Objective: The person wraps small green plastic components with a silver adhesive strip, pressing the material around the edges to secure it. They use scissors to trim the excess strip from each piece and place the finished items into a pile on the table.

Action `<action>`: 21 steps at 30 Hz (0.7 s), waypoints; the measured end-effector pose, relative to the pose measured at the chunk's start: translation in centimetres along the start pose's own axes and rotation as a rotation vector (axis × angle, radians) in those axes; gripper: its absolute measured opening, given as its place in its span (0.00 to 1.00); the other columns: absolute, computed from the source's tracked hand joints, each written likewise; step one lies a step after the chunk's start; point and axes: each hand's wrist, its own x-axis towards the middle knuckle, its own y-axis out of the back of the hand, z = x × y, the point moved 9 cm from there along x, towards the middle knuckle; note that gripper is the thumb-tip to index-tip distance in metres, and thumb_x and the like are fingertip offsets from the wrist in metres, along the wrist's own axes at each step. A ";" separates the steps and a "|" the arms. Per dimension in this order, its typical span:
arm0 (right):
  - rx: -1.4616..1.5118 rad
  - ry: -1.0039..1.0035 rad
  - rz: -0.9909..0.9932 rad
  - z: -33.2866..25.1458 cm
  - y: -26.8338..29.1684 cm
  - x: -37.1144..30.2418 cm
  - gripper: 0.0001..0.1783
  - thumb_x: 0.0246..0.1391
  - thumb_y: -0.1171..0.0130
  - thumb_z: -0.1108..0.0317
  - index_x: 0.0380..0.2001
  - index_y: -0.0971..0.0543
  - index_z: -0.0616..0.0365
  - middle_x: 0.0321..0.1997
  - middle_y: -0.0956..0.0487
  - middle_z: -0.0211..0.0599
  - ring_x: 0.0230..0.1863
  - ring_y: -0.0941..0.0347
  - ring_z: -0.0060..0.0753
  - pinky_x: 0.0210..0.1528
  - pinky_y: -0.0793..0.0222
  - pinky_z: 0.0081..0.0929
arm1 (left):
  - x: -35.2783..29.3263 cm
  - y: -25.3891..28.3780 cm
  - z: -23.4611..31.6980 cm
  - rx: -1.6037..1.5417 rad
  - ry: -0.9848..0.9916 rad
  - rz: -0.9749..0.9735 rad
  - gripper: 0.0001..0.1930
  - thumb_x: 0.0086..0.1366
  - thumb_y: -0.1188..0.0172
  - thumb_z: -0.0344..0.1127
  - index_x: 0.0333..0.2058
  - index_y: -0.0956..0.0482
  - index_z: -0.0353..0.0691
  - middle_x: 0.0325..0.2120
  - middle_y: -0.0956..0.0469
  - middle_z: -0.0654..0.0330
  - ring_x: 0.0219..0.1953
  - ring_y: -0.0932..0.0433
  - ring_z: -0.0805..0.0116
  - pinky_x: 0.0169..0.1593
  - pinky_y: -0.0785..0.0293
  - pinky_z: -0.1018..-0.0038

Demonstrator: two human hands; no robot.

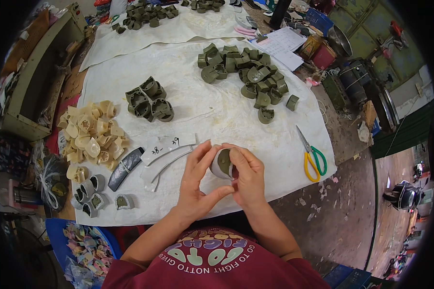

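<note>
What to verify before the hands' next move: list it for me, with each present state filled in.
1. Olive-green, rounded block with a pale grey wrap about its side, in hand: ok, the right hand grips it.
2. Left hand gripping it too: cannot tell; its fingers curve alongside.
3. Grey wrap joined all round: cannot tell, fingers hide part of it.
4. Metal scissors with yellow and green handles clear of both hands: ok, they lie to the right.
5. Loose olive-green, plastic-looking pieces in one group: not ok, they lie in several clusters.
6. Small beige, plastic-looking pieces apart from the held block: ok, heaped at left.
</note>
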 end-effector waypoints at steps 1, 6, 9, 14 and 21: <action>0.009 0.061 0.001 -0.4 -1.0 -0.3 0.14 0.58 0.41 0.67 0.45 0.20 0.61 0.50 0.23 0.40 0.52 0.30 0.26 0.54 0.35 0.26 | -0.5 -0.4 -1.1 -0.167 0.040 0.027 0.37 0.50 0.33 0.25 0.61 0.36 0.34 0.50 0.28 0.55 0.54 0.29 0.64 0.59 0.35 0.70; -0.335 0.352 -0.207 -2.9 -2.3 -0.9 0.22 0.55 0.37 0.65 0.52 0.24 0.63 0.61 0.31 0.41 0.62 0.40 0.29 0.60 0.41 0.27 | -1.8 -1.3 -3.7 -0.863 0.481 -0.038 0.46 0.50 0.34 0.30 0.67 0.48 0.41 0.57 0.33 0.53 0.60 0.32 0.57 0.61 0.36 0.65; -0.339 0.249 -0.520 -2.8 -3.9 -1.0 0.37 0.47 0.29 0.65 0.60 0.32 0.57 0.60 0.32 0.36 0.59 0.37 0.25 0.55 0.39 0.24 | -1.6 -2.4 -3.0 -1.287 0.726 -0.107 0.49 0.53 0.40 0.35 0.69 0.61 0.47 0.57 0.34 0.53 0.58 0.31 0.57 0.60 0.33 0.62; -0.403 0.097 -0.620 -2.7 -4.9 -1.5 0.35 0.40 0.26 0.71 0.53 0.28 0.61 0.48 0.25 0.34 0.49 0.28 0.26 0.51 0.33 0.24 | -1.8 -2.9 -1.9 -1.302 0.767 -0.083 0.45 0.54 0.48 0.34 0.70 0.60 0.49 0.56 0.36 0.54 0.58 0.32 0.59 0.60 0.34 0.61; -0.629 0.367 -0.641 -3.7 -5.9 -1.8 0.30 0.41 0.30 0.76 0.50 0.27 0.61 0.45 0.23 0.36 0.43 0.25 0.25 0.43 0.28 0.23 | -2.4 -2.7 -2.0 -1.284 0.810 -0.056 0.46 0.55 0.51 0.34 0.70 0.63 0.53 0.55 0.35 0.55 0.55 0.31 0.60 0.57 0.33 0.60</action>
